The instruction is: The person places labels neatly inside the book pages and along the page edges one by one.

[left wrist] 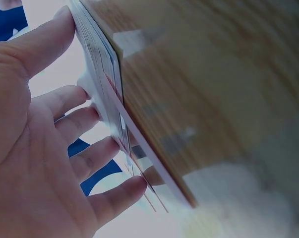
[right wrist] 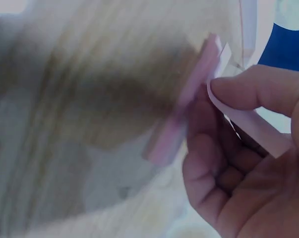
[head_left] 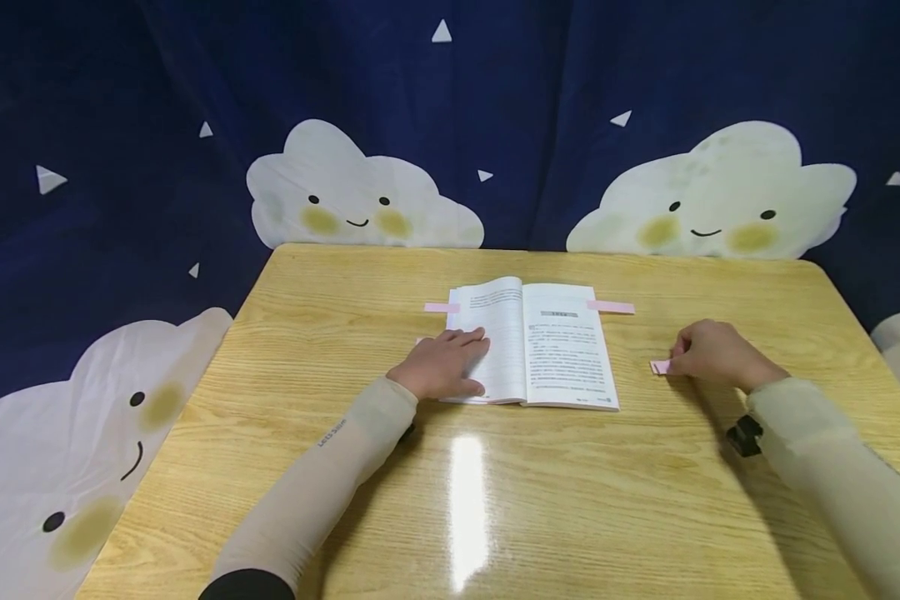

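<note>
An open book lies on the table, printed text on its pages. My left hand rests on the left page, fingers spread; in the left wrist view its fingertips touch the page near the outer edge. To the right of the book, my right hand is low over a small pink sticky-note pad. The right wrist view has thumb and fingers pinching one curved sticky-note strip, its tail bent toward the palm. Beside the fingers, the pink pad lies on the tabletop.
One pink sticky strip juts from the book's left edge, another from its right. The wooden table ends at the back against a dark blue curtain with cloud prints.
</note>
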`<state>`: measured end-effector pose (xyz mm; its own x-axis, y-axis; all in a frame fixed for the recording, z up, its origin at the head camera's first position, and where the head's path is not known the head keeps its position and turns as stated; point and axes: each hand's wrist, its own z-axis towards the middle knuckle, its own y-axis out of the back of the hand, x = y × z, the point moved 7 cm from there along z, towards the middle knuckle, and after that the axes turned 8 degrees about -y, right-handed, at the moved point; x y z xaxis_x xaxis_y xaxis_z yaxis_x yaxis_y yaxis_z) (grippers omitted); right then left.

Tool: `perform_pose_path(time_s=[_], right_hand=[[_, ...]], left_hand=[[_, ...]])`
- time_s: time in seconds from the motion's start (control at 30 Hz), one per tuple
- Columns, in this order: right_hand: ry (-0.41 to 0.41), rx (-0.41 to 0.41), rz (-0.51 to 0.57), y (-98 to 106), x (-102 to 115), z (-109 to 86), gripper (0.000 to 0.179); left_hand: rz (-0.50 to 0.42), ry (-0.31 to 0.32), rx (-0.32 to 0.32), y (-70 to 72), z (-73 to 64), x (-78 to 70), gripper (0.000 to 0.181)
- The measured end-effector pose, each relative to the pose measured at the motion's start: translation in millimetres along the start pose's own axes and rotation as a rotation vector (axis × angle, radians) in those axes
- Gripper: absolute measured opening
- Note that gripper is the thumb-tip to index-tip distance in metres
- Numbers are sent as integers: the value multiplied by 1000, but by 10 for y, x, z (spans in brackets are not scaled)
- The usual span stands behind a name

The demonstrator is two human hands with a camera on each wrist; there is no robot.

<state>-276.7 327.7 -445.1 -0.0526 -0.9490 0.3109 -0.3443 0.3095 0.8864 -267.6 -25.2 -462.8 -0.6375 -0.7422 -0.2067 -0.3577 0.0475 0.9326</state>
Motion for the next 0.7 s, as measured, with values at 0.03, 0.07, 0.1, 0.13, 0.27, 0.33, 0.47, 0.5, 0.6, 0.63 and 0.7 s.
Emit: perform_pose_path(time_s=[0.03,0.07,0.1,0.13,0.27,0.33,0.47,0.5,0.6,0.63,0.7], right_hand=[[-8,9,7,8,1,-3,19],[-17,21,16,15,1,-4,18],[-24,33,22,20,1,-5,18],[-27,45,24,24,4,-6,17],[-51,94,26,34,-8,-7,17],[-54,113,26,44,-7,-8,18],[-44,134,28,66,1,-4,21],[-43,138,30,70,5,-3,21],[-43,149,37,77,10,-8,22],[-43,152,41,78,12,-12,23],[-43,155,45,78,18,-21,23]], left_hand=[[1,0,-2,3,0,-2,77],[2,1,-2,6,-1,-3,77],[1,2,-1,8,-2,-5,77],[0,2,-2,10,-3,-8,76],[-8,0,2,10,-1,-13,76],[-8,2,1,8,-1,-10,77],[-9,8,-1,7,-3,0,77],[-7,9,-1,6,-2,2,77],[-8,6,-3,3,2,3,78],[-7,6,-2,1,4,3,78],[-8,7,0,-2,8,4,78]])
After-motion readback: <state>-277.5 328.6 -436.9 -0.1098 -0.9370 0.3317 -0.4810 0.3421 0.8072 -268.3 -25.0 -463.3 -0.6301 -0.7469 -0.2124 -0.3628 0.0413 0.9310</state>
